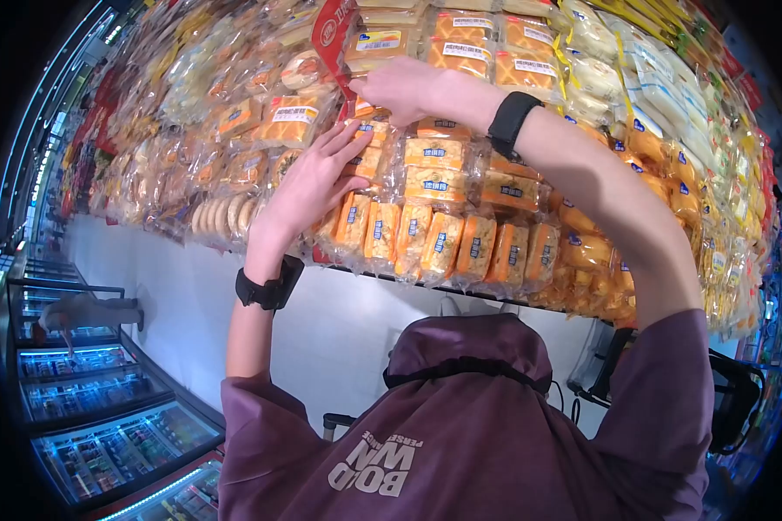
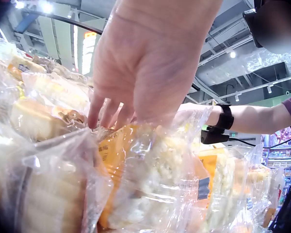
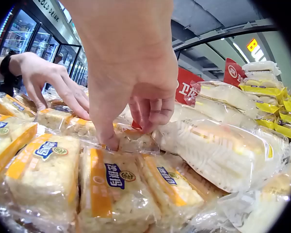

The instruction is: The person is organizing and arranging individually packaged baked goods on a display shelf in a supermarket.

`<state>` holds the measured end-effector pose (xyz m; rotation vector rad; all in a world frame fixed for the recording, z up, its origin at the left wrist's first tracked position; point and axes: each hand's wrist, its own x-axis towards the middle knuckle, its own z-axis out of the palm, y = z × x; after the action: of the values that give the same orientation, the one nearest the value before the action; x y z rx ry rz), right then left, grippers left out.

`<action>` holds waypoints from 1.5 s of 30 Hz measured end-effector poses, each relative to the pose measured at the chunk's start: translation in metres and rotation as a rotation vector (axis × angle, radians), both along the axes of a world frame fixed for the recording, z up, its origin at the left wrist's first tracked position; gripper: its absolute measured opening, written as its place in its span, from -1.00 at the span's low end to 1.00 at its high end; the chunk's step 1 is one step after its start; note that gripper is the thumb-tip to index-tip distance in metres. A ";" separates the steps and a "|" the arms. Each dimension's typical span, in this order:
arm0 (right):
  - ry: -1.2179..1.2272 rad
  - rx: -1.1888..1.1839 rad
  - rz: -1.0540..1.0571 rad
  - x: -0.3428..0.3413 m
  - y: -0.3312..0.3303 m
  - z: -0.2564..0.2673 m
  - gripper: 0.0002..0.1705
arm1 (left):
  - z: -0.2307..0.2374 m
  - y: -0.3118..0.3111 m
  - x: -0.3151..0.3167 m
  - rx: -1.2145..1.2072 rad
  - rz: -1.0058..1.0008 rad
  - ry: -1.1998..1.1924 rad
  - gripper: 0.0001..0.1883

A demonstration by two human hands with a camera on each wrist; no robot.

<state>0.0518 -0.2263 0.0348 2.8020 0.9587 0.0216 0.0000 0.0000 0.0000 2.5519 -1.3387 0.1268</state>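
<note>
My right hand reaches across the display, its thumb and fingers curled down. In the right wrist view they pinch a clear-wrapped sachima cake pack between thumb and fingertips, partly hidden by the hand. My left hand lies just to the left, fingers fairly straight and spread over the sachima packs in the same column. Seen from the left wrist, its palm hangs over a wrapped pack with an orange band. More sachima packs stand upright in a row along the front edge.
A red divider sign rises beside my right hand. Waffle-patterned cakes lie behind, and bagged round biscuits sit to the left. Long bagged breads stand close right of my right hand. Chest freezers line the aisle.
</note>
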 end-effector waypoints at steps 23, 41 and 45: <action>0.427 0.423 -0.231 0.017 -0.010 0.008 -0.07 | 0.000 0.005 0.000 0.018 0.009 -0.030 -0.32; 0.263 0.436 -0.062 0.022 -0.020 -0.020 -0.42 | 0.001 0.002 -0.001 0.008 0.007 -0.012 -0.35; 0.268 0.463 -0.070 0.022 -0.021 -0.014 -0.44 | 0.001 0.003 0.000 0.002 0.003 0.007 -0.34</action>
<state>0.0734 -0.2471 0.0212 3.3287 1.0205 -0.1674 0.0001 0.0030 0.0009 2.5541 -1.3333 0.1175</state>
